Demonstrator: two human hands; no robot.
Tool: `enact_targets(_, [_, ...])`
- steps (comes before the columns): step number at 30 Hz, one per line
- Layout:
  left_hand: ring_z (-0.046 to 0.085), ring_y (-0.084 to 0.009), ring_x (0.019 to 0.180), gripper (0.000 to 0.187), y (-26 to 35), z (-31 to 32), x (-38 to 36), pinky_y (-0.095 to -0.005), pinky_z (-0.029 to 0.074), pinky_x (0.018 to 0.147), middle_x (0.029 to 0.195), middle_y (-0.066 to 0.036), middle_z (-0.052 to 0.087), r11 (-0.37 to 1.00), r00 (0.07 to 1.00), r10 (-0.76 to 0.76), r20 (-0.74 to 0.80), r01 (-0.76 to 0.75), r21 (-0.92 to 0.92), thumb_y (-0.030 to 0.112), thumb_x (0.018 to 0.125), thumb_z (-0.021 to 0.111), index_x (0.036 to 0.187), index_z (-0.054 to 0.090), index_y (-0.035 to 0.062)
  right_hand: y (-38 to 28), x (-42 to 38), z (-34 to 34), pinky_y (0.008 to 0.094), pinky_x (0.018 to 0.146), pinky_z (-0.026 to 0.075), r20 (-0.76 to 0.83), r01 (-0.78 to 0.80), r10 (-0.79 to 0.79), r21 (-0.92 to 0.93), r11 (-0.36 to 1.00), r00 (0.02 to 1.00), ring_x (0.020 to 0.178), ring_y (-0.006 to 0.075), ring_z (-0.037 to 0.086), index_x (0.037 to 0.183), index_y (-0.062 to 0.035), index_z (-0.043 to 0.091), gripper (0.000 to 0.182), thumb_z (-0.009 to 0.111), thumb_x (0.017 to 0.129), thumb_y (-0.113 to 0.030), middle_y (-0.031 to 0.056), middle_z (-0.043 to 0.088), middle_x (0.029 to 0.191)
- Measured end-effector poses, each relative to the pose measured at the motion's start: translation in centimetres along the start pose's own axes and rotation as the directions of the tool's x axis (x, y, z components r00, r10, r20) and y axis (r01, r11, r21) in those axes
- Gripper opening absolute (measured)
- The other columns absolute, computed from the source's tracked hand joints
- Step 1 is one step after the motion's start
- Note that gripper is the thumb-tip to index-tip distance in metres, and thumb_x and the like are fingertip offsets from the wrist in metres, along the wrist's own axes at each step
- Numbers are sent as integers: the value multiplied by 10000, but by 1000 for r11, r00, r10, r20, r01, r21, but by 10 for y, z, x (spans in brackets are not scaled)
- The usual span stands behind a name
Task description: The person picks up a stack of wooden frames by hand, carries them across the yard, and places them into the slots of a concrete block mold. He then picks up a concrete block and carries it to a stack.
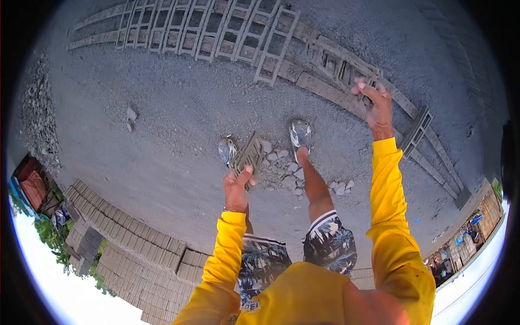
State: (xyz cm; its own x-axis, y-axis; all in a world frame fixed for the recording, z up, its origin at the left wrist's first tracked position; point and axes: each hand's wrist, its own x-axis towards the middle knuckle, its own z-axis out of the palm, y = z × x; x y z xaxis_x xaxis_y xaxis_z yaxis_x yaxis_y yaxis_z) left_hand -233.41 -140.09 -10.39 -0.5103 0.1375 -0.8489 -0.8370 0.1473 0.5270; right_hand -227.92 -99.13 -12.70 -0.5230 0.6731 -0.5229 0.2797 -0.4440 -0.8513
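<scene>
My left hand is closed on a grey slotted plate, thumb across its near end. The plate is tilted up in front of my left shoe. Farther off to the right, my right hand is curled, its fingertips partly blurred, at the near end of a grey rectangular frame. Whatever sits between those fingers I cannot make out. The frame lies on two long rails.
Several ladder-like open frames lie across the rails at the top. Another slotted frame rests farther right. Broken grey chunks lie between my feet. Stacked blocks stand at lower left, with a gravel heap beyond.
</scene>
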Motion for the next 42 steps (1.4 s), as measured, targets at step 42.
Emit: enact_targets(42, [678,-225,844,347,158,-3,-26,-325,532,863,1015,-124,686,948,964,180,-197,-117,296,85,819,708,1125,639,-63,-43,-144,-175,338,936,500,-8,-251,265,296,922,964,945,229,709,1080,41,634,328,752,800,-80,190,715,1093])
